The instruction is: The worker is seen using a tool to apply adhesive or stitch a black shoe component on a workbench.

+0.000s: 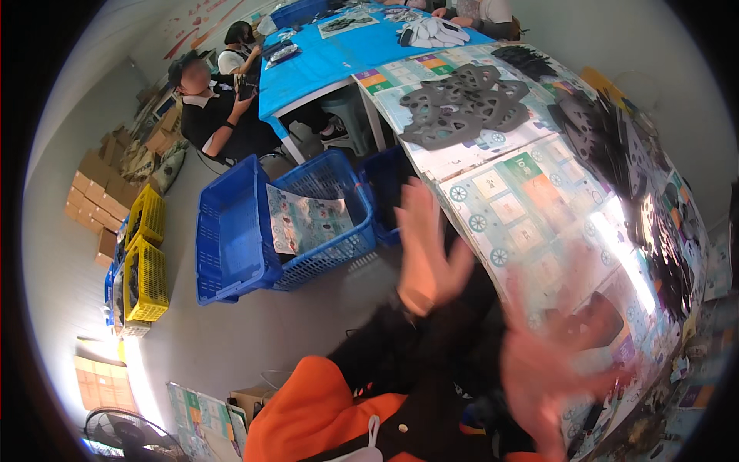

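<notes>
Room: pale walls and a grey floor (246,331), with brown cardboard boxes (100,189) heaped along the left side.
Far surface: long and blue-covered (331,65), a seated person in black (212,119) at its left side.
Near surface: spread with printed white, teal and orange sheets (519,208), running down the right side.
Blue crates: a solid-walled blue plastic crate (235,231) just beside a perforated blue plastic basket (327,258), both left of the near surface.
Grey heap: flat grey perforated pieces (466,108) piled toward its far end.
Right hand (543,366): motion-blurred over the near surface, the grip's fingers looking apart.
Left hand (427,269): raised by the near surface's edge, slightly blurred, thumb and fingers apart, the grip bare.
Dark piece: flat, dark grey (604,322), on the near surface just beside the right hand; blur hides whether they touch.
</notes>
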A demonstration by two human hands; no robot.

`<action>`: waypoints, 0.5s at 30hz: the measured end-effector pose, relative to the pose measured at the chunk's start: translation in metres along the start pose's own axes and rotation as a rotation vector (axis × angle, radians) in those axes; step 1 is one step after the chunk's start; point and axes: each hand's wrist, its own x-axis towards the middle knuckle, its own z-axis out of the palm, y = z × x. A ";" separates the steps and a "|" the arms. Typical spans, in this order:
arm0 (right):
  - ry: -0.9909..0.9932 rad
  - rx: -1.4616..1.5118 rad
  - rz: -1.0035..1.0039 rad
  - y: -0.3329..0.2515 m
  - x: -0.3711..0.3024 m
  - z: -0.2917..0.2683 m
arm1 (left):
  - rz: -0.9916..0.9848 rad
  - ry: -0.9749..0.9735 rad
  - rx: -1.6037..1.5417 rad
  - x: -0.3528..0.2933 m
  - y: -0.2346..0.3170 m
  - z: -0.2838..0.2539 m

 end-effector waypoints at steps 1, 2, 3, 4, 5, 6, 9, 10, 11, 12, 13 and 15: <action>-0.001 -0.003 -0.002 -0.017 0.003 0.009 | -0.087 0.062 0.085 0.004 -0.047 0.006; 0.008 -0.069 0.035 -0.019 -0.005 0.019 | -0.188 0.131 0.255 -0.007 -0.106 -0.018; -0.017 -0.176 0.042 -0.027 -0.006 0.027 | -0.182 0.146 0.279 -0.013 -0.125 -0.023; -0.042 -0.274 0.051 -0.036 -0.006 0.031 | -0.181 0.136 0.309 -0.020 -0.137 -0.029; -0.076 -0.373 0.058 -0.050 -0.003 0.033 | -0.182 0.133 0.333 -0.023 -0.140 -0.033; -0.131 -0.533 0.033 -0.074 0.007 0.036 | -0.127 0.102 0.248 -0.010 -0.115 0.002; -0.397 -0.744 -0.066 -0.100 0.009 0.035 | -0.026 0.078 0.124 -0.010 -0.089 0.012; -0.620 -0.712 -0.175 -0.104 0.011 0.031 | 0.002 0.093 0.129 -0.014 -0.086 0.007; -0.618 -0.702 -0.165 -0.111 0.018 0.026 | -0.007 0.093 0.141 -0.019 -0.083 0.001; -0.805 -0.417 0.095 -0.118 0.029 0.018 | 0.010 0.097 0.093 -0.021 -0.080 0.001; -0.973 -0.114 0.350 -0.120 0.037 0.010 | 0.030 0.105 0.051 -0.021 -0.077 0.000; -0.701 0.279 0.618 -0.112 0.020 -0.011 | 0.048 0.130 -0.018 -0.023 -0.065 0.012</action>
